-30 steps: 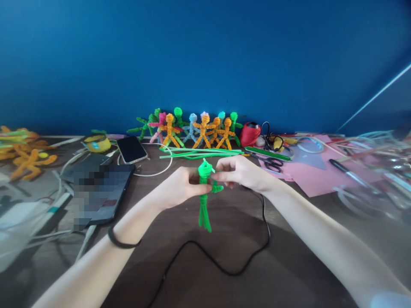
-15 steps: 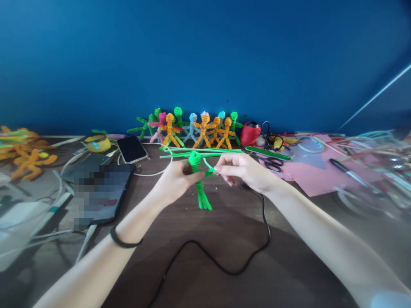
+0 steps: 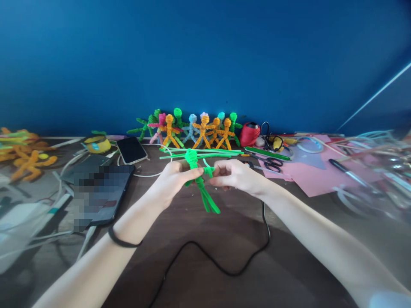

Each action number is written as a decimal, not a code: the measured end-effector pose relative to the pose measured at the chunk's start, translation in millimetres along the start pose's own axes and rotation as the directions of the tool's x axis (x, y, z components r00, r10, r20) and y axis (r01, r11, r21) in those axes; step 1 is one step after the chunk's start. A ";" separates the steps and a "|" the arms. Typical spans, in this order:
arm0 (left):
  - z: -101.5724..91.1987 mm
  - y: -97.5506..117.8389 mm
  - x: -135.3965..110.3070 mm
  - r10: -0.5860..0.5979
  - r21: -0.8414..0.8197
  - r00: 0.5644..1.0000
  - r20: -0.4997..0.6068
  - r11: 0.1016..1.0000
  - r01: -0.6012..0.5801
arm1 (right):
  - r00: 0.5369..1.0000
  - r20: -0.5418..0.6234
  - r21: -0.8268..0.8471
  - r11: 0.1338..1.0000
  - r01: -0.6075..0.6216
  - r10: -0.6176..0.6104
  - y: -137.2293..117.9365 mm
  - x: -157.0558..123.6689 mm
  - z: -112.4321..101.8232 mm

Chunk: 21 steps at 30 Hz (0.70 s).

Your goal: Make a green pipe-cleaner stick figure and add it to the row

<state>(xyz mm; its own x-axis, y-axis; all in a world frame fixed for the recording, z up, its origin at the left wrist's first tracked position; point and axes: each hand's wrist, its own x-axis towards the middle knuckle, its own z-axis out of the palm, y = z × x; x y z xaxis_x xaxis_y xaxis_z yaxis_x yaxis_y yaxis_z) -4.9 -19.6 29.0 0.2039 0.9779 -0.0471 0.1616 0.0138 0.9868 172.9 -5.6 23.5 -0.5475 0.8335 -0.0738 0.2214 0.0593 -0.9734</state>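
In the head view we see a green pipe-cleaner figure in the middle of the frame, held in the air above the brown table. It is tilted: its round head is at the upper left and its two legs point to the lower right. The left hand has its fingers closed around the body of the figure, just under the head. The right hand pinches with its fingertips the short arm of the figure on the right side, and its other fingers are curled in. A black band sits on the left wrist. Behind the hands, in the upper middle, a row of coloured figures stands against the blue wall, and loose green stems lie just before them. At the left lie a phone and a dark screen. A black cable curves over the table below the hands. At the right we see scissors beside pink paper.
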 end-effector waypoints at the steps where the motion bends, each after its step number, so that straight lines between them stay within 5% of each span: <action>1: -0.7 0.2 -0.1 -0.010 -0.006 1.000 0.020 1.000 0.010 | 1.000 0.000 -0.011 1.000 0.002 -0.002 0.2 0.2 -0.3; 11: -13.4 4.3 -0.2 -0.059 0.020 0.939 0.339 0.998 0.055 | 0.985 0.109 -0.160 0.976 0.147 -0.131 3.4 -1.3 -5.5; 16: -15.4 9.1 -2.3 -0.035 0.059 0.939 0.342 0.998 0.016 | 0.979 0.190 -0.216 0.969 0.120 -0.079 3.1 -4.1 -6.5; 21: -17.6 10.7 -3.0 -0.039 0.101 0.944 0.327 0.995 0.006 | 0.967 0.252 -0.074 0.996 0.047 -0.027 0.3 -4.8 -11.5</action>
<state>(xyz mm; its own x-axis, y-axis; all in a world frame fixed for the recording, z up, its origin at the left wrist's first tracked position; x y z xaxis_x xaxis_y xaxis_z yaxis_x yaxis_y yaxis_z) -20.8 -18.7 42.4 0.5020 0.8545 -0.1337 0.2597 -0.0016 0.9657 184.9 -3.3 26.0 -0.7388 0.6665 -0.0998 0.2544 0.1387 -0.9571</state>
